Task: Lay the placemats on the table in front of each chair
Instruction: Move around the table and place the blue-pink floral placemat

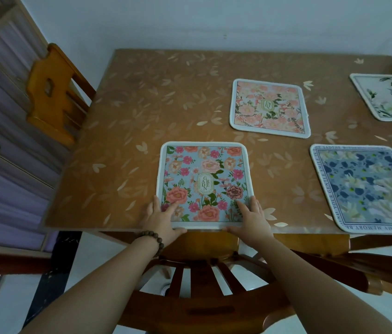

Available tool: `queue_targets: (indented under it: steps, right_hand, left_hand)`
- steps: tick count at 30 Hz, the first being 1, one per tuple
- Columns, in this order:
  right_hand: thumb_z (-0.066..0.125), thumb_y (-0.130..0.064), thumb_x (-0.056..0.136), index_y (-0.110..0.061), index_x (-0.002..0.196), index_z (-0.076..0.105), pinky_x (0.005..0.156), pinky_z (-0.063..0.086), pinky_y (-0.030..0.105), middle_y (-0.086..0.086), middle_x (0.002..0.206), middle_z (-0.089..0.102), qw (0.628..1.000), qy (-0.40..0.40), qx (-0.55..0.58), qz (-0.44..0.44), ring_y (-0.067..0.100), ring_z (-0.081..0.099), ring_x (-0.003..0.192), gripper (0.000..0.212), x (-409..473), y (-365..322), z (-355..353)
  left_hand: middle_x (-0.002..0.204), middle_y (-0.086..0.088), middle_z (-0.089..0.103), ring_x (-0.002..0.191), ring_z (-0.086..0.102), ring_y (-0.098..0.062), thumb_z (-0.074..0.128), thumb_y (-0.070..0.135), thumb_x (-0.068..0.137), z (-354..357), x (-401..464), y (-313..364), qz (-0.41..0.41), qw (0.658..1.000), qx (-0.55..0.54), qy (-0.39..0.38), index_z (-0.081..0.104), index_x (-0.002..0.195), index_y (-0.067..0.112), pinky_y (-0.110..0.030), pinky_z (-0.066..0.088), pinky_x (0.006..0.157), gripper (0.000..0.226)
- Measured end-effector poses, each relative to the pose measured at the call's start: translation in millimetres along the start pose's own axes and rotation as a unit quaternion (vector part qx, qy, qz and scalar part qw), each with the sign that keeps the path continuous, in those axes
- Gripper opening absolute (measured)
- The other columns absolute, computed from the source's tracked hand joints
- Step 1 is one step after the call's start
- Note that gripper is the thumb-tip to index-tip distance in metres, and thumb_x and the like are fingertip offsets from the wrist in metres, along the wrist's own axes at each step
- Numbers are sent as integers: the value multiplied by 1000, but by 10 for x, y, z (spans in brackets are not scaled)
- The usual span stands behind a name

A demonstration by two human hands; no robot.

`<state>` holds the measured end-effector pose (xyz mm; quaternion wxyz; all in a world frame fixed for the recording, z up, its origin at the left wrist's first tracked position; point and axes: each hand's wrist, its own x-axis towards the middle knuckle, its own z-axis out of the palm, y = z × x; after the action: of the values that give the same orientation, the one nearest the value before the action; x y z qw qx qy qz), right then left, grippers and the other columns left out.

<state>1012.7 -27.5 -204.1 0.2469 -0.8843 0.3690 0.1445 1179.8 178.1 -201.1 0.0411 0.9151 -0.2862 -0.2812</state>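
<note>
A square blue placemat with pink and coral flowers and a white cloth border (204, 183) is being held flat on the brown leaf-patterned table top (127, 121), directly above the curved wooden chair back with spindles (202, 280); its near edge is lying right along the near table edge, perhaps slightly over it. The left hand (162, 219) is being pressed on the near left corner, fingers spread on top and thumb tucked along the border; the right hand (250, 219) is being pressed on the near right corner likewise, fingers splayed, thumb at the edge; whether either thumb is reaching under the mat cannot be told.

Three more mats are already lying on the table: a pink floral square placemat (269, 108) further back, a navy and cream floral placemat with a lettered border (368, 189) to the right, and a white placemat with green leaves (390, 98) far right, partly cut off by the frame.

The likely trouble is being judged as this: the covering is looking glossy, so the mat may be dragged off the near edge as the hands are being withdrawn; uneven pressure could be leaving it skewed against the edge; the orange wooden chair at the left end (52, 92) has no mat in front of it
</note>
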Motion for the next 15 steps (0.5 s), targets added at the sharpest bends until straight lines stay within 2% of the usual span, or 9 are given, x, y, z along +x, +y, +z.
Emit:
queue_targets:
  steps: [2, 5, 9, 15]
  right_hand:
    - [53, -68, 78, -27, 148, 16, 114, 16, 47, 9, 158, -3, 1000, -15, 1, 0, 29, -2, 144, 90, 3, -17, -89]
    - [41, -68, 84, -27, 148, 18, 115, 12, 46, 11, 158, 4, 1000, -9, -11, -15, 30, 1, 144, 80, -4, -66, -226]
    - [38, -63, 88, -25, 147, 23, 117, 13, 47, 12, 156, 16, 998, 21, -18, -55, 31, 7, 144, 72, 12, -204, -430]
    - [37, -58, 91, -21, 148, 23, 117, 14, 44, 10, 157, 16, 990, 39, -49, -123, 27, 8, 144, 69, 116, -595, -684]
  left_hand:
    - [158, -8, -7, 143, -3, -32, 53, 64, 78, -76, -8, 24, 2, 1000, -12, -18, 19, 143, 47, -50, 27, 110, 75]
    - [157, -7, 9, 142, 11, -30, 44, 60, 83, -203, -40, 56, 11, 1000, -19, -5, 25, 143, 39, -49, 24, 111, 66]
    - [157, -3, 14, 143, 13, -25, 33, 69, 85, -375, -116, 60, 6, 999, -7, 33, 19, 148, 32, -45, 18, 115, 74]
    - [157, -3, 18, 143, 15, -24, 32, 71, 84, -718, -273, -101, -32, 994, -26, 102, 19, 148, 29, -47, 18, 115, 78]
